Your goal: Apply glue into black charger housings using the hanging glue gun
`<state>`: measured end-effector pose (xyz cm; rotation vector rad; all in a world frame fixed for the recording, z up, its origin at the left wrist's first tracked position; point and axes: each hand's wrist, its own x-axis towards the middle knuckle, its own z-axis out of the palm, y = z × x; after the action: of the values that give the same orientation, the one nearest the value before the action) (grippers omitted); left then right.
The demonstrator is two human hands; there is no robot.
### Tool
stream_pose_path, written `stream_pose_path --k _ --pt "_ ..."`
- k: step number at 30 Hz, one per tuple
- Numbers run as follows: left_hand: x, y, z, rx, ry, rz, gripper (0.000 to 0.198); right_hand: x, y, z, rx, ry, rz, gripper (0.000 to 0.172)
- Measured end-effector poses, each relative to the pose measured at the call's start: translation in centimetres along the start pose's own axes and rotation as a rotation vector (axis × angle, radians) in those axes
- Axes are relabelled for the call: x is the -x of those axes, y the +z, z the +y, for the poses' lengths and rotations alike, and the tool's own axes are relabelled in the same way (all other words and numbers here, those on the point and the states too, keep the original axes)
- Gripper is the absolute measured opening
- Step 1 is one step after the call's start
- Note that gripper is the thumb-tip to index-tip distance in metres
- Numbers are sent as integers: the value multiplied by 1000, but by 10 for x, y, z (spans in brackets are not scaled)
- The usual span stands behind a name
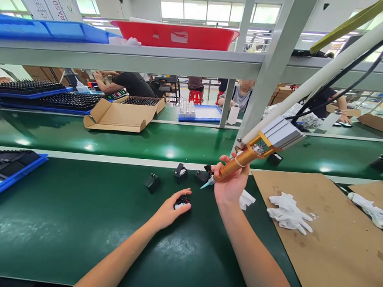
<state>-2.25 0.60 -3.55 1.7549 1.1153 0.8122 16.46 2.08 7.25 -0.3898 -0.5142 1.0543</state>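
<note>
My left hand (169,209) is closed around a small black plug-adapter housing (182,201), which shows some white inside and rests on the green work surface (84,223). Gripped in my right hand (231,185) is an orange metal glue dispenser (234,167). Its pale blue nozzle (207,182) slants down to the left, above and apart from the piece in my left hand. Beyond my hands stand more black adapter housings: one at the left (152,183), one with a white patch (180,173), and one partly behind the nozzle (201,176).
A white pole (341,71) with cables carries the dispenser. White gloves (290,213) lie on brown cardboard (337,258) at right. A blue-rimmed tray (15,179) of black parts sits at left. Behind runs a green conveyor (172,140); people sit further back.
</note>
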Motion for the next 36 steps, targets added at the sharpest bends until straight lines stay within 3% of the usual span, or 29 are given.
stream_pose_path --k 7,14,21,29,36 --pt "-6 4 10 -27 84 42 26 1 0 3 -30 27 -36 37" --pt "-8 5 14 -153 91 -6 25 2 3 1 -41 47 -58 36" --pt "-10 5 13 -267 159 -43 35 1 2 2 -52 52 -64 37" --pt "8 -12 39 -550 278 -166 55 -1 0 2 -76 46 -80 37" --pt "10 -3 32 -593 262 -54 33 -1 -2 3 -56 35 -93 40"
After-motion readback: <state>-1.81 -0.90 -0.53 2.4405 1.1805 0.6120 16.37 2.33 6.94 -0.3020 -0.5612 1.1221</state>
